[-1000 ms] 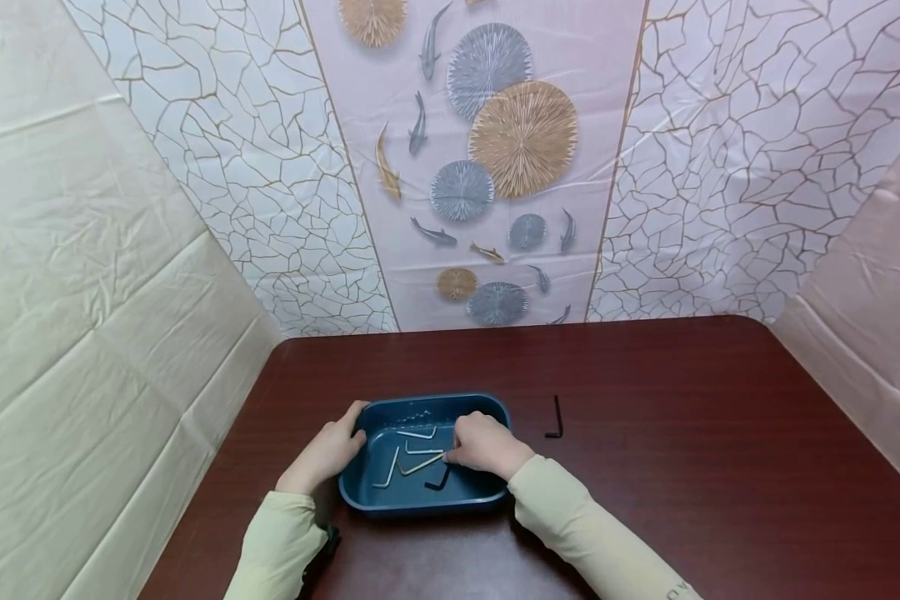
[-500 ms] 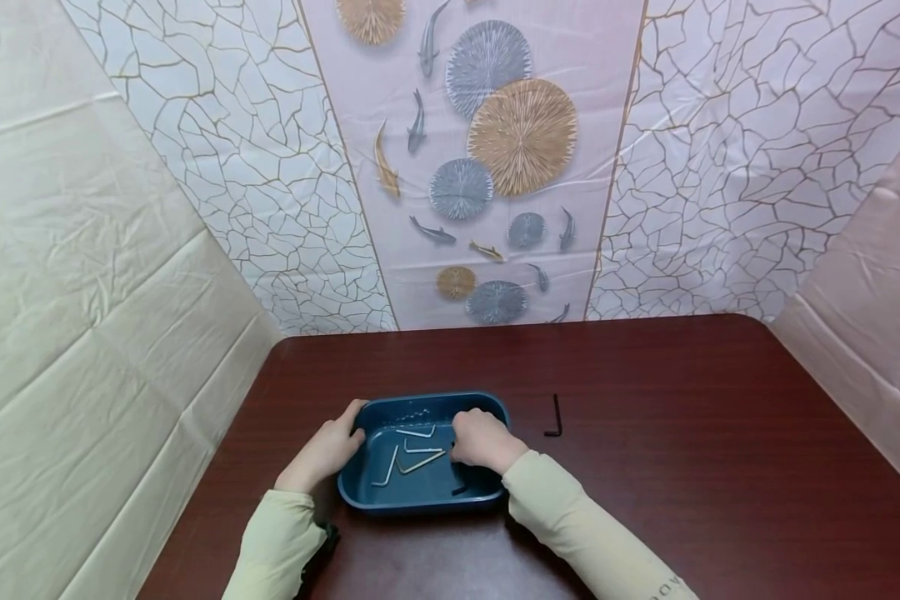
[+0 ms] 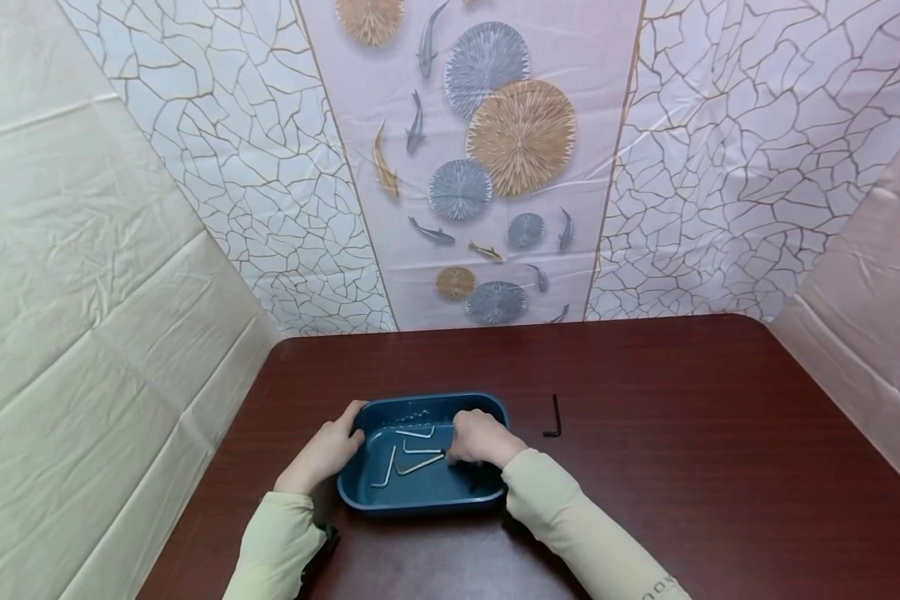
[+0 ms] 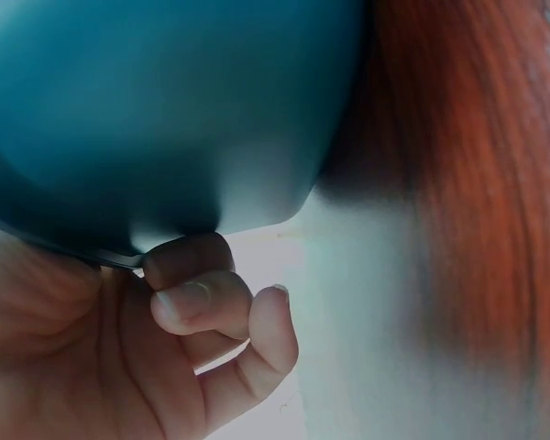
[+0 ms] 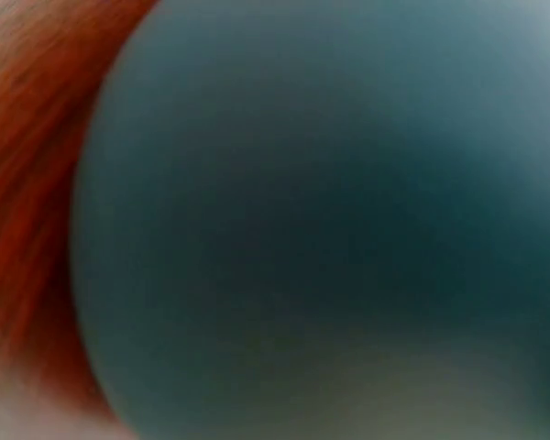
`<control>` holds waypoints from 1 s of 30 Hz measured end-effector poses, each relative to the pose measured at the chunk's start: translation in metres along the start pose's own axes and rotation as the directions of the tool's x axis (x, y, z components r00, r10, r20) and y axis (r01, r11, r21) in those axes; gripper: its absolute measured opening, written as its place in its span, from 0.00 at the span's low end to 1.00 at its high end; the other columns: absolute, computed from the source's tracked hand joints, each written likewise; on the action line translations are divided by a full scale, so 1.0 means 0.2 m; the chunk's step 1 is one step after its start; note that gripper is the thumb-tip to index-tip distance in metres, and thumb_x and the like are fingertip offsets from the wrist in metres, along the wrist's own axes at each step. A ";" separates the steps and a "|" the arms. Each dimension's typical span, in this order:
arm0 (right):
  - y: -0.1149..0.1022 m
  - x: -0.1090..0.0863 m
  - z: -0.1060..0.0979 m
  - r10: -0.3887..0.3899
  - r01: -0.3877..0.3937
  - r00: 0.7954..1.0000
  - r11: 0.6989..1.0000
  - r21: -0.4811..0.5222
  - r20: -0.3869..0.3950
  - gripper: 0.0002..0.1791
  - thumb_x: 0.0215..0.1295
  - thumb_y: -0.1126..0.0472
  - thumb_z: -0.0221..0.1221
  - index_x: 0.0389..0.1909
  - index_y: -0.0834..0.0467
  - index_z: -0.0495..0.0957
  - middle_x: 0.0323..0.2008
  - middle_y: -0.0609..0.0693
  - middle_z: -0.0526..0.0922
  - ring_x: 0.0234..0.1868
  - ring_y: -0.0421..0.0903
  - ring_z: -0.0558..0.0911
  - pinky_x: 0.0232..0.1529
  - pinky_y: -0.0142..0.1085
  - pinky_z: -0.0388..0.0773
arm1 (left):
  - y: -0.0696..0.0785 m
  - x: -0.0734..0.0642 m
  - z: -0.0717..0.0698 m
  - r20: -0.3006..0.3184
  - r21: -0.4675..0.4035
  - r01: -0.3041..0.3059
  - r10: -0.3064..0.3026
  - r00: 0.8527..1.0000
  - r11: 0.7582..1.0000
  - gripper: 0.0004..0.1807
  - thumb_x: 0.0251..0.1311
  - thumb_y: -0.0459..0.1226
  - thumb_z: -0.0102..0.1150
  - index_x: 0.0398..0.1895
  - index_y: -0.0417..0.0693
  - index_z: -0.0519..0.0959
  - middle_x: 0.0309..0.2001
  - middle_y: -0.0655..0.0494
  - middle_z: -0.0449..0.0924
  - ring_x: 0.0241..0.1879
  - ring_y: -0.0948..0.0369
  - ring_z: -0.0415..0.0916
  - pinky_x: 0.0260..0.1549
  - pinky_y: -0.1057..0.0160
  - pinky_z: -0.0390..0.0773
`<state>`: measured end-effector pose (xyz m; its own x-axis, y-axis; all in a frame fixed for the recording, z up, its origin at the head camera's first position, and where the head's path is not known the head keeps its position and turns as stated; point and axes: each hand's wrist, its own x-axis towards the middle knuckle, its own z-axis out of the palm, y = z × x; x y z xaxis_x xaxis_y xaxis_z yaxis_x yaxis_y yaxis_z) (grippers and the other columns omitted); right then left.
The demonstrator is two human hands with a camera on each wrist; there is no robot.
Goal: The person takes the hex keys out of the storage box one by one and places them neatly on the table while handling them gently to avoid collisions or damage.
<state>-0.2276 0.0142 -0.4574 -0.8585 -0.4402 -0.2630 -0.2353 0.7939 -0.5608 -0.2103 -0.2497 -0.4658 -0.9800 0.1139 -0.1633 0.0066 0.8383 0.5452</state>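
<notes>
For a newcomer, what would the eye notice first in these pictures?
Probably the large gold disc printed on the pink panel behind the table. Next comes the blue tray holding pale L-shaped keys, with the left hand gripping its left end and the right hand inside its right half.

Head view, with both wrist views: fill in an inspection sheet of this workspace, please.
Surface: dark red-brown table.
Job's things: blue tray holding four metallic L-shaped keys; one black L-shaped key lies on the table, right of the tray.
Clutter: nothing seen.
Left hand: grips the tray's left end.
Right hand: inside the tray; its grasp is hidden.
Cables: nothing seen.
Surroundings: patterned backdrop behind, plain sheets at both sides.
</notes>
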 end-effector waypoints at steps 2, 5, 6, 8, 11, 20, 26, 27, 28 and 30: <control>0.00 0.00 0.00 0.002 -0.002 1.000 1.000 -0.002 -0.007 0.16 0.58 0.61 0.70 0.14 0.58 0.78 0.12 0.50 0.75 0.14 0.46 0.75 0.19 0.35 0.70 | 0.00 0.00 0.00 0.001 -0.004 0.001 -0.001 1.000 1.000 0.27 0.74 0.35 0.47 0.74 0.50 0.60 0.15 0.56 0.61 0.13 0.59 0.59 0.19 0.60 0.64; 0.00 0.00 0.01 -0.002 0.002 1.000 1.000 -0.014 -0.019 0.18 0.58 0.59 0.70 0.13 0.56 0.77 0.12 0.48 0.71 0.14 0.43 0.71 0.19 0.35 0.67 | 0.00 0.00 0.00 0.003 -0.009 -0.001 0.001 1.000 1.000 0.26 0.75 0.35 0.47 0.74 0.50 0.60 0.15 0.56 0.61 0.13 0.59 0.58 0.19 0.60 0.64; 0.00 0.00 0.02 -0.003 0.002 1.000 1.000 -0.017 -0.020 0.18 0.58 0.58 0.70 0.13 0.55 0.76 0.12 0.47 0.69 0.14 0.43 0.69 0.20 0.35 0.66 | 0.00 0.00 0.00 0.004 -0.010 -0.001 0.001 1.000 1.000 0.26 0.75 0.35 0.47 0.74 0.50 0.61 0.15 0.56 0.61 0.13 0.59 0.58 0.19 0.60 0.64; 0.00 -0.01 0.02 -0.012 0.011 1.000 1.000 -0.024 -0.029 0.18 0.58 0.57 0.71 0.13 0.54 0.75 0.12 0.47 0.67 0.15 0.42 0.67 0.20 0.35 0.65 | 0.00 0.00 0.01 0.005 -0.010 -0.002 0.003 1.000 1.000 0.26 0.75 0.35 0.47 0.74 0.50 0.61 0.15 0.56 0.61 0.13 0.59 0.58 0.19 0.60 0.64; 0.00 -0.01 0.01 -0.023 0.022 0.999 0.999 -0.027 -0.043 0.19 0.58 0.57 0.71 0.12 0.54 0.75 0.12 0.46 0.64 0.15 0.42 0.66 0.20 0.35 0.64 | 0.00 0.00 0.01 0.003 -0.008 -0.005 0.005 1.000 1.000 0.26 0.75 0.35 0.47 0.74 0.50 0.60 0.15 0.55 0.61 0.13 0.59 0.58 0.20 0.60 0.64; 0.00 -0.02 0.00 -0.052 0.054 0.996 0.998 0.024 -0.073 0.32 0.62 0.59 0.68 0.04 0.50 0.60 0.07 0.42 0.53 0.10 0.40 0.55 0.18 0.33 0.58 | -0.01 -0.01 0.00 0.002 -0.008 -0.016 0.016 1.000 1.000 0.26 0.74 0.35 0.47 0.74 0.49 0.60 0.14 0.56 0.60 0.12 0.60 0.56 0.19 0.60 0.63; -0.01 -0.03 -0.03 -0.106 0.110 0.991 0.992 0.055 -0.077 0.32 0.64 0.60 0.65 0.03 0.49 0.61 0.06 0.41 0.54 0.09 0.39 0.55 0.18 0.33 0.56 | -0.01 -0.01 0.01 0.002 -0.011 -0.019 0.019 1.000 1.000 0.26 0.74 0.35 0.47 0.74 0.50 0.60 0.14 0.56 0.60 0.12 0.60 0.56 0.18 0.60 0.62; -0.01 -0.03 -0.03 -0.117 0.122 0.990 0.991 0.058 -0.078 0.32 0.64 0.60 0.65 0.03 0.50 0.61 0.06 0.41 0.53 0.09 0.39 0.54 0.18 0.33 0.55 | -0.01 0.00 0.01 0.003 -0.011 -0.020 0.020 1.000 1.000 0.26 0.74 0.35 0.47 0.74 0.50 0.60 0.14 0.56 0.60 0.12 0.60 0.56 0.18 0.60 0.62; -0.02 -0.04 -0.03 -0.126 0.131 0.989 0.990 0.061 -0.079 0.32 0.65 0.60 0.64 0.03 0.49 0.61 0.06 0.41 0.53 0.09 0.39 0.54 0.18 0.32 0.55 | -0.02 -0.01 0.00 0.003 -0.011 -0.022 0.022 1.000 1.000 0.26 0.74 0.35 0.47 0.74 0.50 0.60 0.14 0.57 0.60 0.12 0.60 0.56 0.18 0.60 0.62; -0.03 -0.04 -0.04 -0.154 0.159 0.985 0.985 0.067 -0.081 0.32 0.66 0.60 0.64 0.04 0.50 0.60 0.06 0.41 0.52 0.10 0.39 0.52 0.18 0.33 0.54 | -0.02 -0.01 0.00 0.001 -0.011 -0.019 0.019 1.000 1.000 0.26 0.74 0.35 0.47 0.74 0.50 0.61 0.14 0.57 0.60 0.12 0.60 0.57 0.18 0.60 0.62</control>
<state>-0.2230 0.0163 -0.4459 -0.8461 -0.5217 -0.1092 -0.3380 0.6835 -0.6470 -0.2085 -0.2533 -0.4675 -0.9794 0.1302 -0.1541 0.0228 0.8303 0.5569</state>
